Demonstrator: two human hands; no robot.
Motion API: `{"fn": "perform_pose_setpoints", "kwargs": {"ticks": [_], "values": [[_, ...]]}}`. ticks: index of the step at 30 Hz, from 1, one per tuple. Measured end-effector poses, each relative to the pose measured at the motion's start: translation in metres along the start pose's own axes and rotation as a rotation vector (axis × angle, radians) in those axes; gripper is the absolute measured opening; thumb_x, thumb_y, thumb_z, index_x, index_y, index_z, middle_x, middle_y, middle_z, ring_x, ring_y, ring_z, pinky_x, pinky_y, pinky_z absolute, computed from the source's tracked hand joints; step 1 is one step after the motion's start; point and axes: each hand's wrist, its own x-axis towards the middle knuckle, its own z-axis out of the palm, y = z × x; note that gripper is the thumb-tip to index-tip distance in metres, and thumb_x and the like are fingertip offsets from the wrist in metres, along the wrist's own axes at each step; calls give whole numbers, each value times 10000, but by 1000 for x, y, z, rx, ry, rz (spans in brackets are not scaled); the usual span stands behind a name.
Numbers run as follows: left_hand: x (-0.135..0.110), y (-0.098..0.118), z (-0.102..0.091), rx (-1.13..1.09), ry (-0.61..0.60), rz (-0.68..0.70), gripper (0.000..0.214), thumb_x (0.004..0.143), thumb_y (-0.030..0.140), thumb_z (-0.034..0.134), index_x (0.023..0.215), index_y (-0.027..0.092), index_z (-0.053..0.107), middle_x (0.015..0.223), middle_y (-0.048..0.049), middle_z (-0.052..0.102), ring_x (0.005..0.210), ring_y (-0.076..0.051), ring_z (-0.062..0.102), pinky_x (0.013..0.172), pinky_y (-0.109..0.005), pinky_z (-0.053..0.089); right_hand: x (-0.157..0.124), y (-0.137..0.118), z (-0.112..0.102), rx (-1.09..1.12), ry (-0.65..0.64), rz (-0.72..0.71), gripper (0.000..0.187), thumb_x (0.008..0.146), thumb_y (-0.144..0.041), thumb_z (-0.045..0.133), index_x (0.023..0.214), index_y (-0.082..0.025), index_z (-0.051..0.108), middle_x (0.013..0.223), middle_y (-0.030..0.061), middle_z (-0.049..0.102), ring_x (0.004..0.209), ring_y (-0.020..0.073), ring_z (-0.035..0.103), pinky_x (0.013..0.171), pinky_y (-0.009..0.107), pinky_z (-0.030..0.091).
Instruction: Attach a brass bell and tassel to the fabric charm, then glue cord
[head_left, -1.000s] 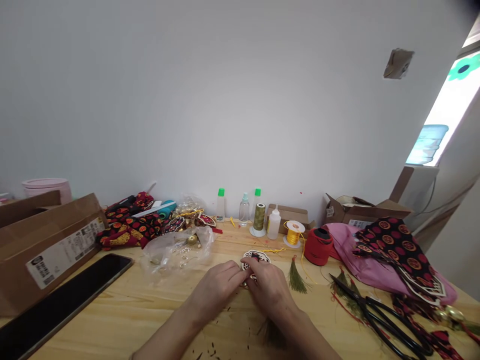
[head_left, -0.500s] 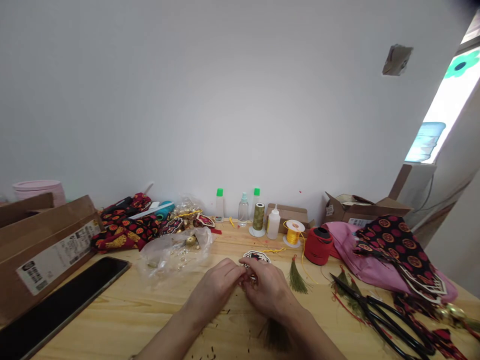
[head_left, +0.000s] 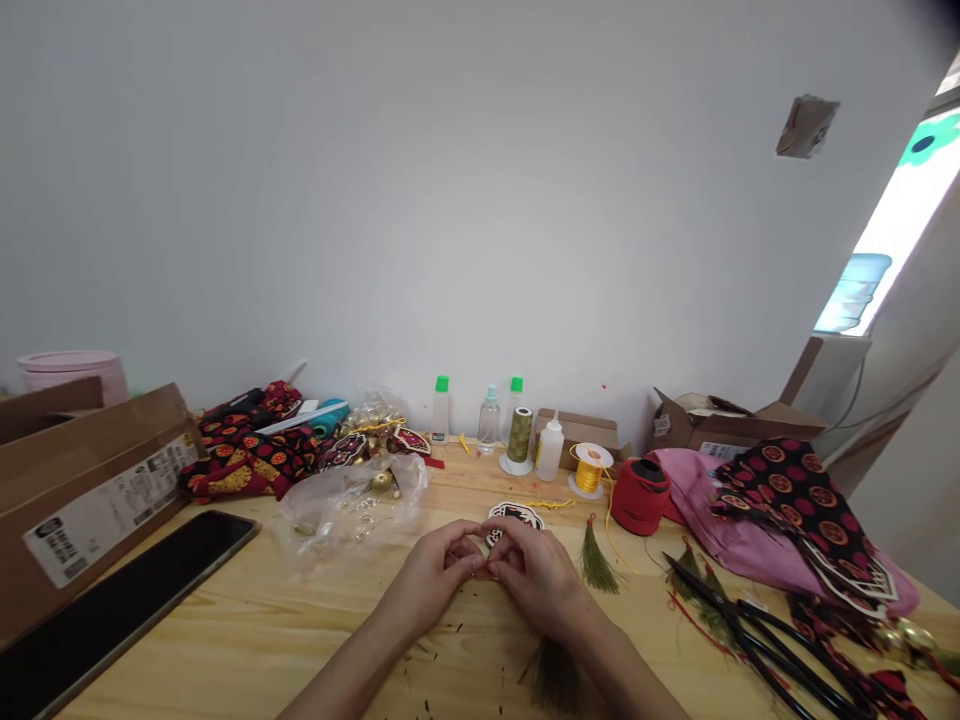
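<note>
My left hand (head_left: pixel 436 570) and my right hand (head_left: pixel 536 580) meet fingertip to fingertip above the table. Thumbs and forefingers are pinched together on both, with a tiny hint of red between them; what they grip is too small to make out. Just behind the fingers lies a patterned patch (head_left: pixel 517 514) with a pale border, partly covered by my right hand. Beneath my right wrist shows a dark olive tassel (head_left: pixel 555 675), its upper part hidden. Another green tassel (head_left: pixel 597 560) with a red top rests to the right of my right hand.
Black scissors (head_left: pixel 739 610) lie at right, beside a red thread cone (head_left: pixel 640 497) and pink cloth (head_left: pixel 697 490). Bottles, a yellow cord spool (head_left: pixel 589 472) and an olive thread spool (head_left: pixel 520 440) stand behind. At left are a plastic bag (head_left: pixel 337 505), a phone (head_left: pixel 142 600) and a cardboard box (head_left: pixel 97 500).
My left hand's fingers have opened into a rounder arch, and both thumbs now show meeting at the tips. The view has shifted slightly.
</note>
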Motion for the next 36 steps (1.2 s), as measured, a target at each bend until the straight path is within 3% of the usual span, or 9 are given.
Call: {"fn": "perform_pose_setpoints", "kwargs": {"ticks": [15,26,31,36], "values": [[4,-10,1,-329,4,-91,364,662,262,635,964,116,495,632,7,629,625,-117,558,633,-243,393,-1,-2,1,-259,16,-113,151,739,-146,503,786,-235,616,670,-21,631,643,120,526,570,193,333],[8,3,0,-432,51,-196,533,523,335,733,948,110,505,588,-3,668,556,-128,594,583,-232,392,-3,3,-3,-310,85,-312,268,840,-213,398,773,-218,658,681,30,665,641,140,531,635,232,367],[9,2,2,-402,54,-174,490,557,340,710,939,118,500,590,-4,669,571,-134,603,579,-230,396,-6,6,-1,-202,134,-200,194,767,-146,476,768,-237,648,719,6,652,681,132,531,632,227,369],[11,2,10,-352,73,-128,436,582,345,685,912,117,515,580,6,641,562,-134,582,578,-240,398,0,12,2,210,233,12,89,718,-204,518,685,-174,595,711,18,619,622,127,533,542,221,396]]}}
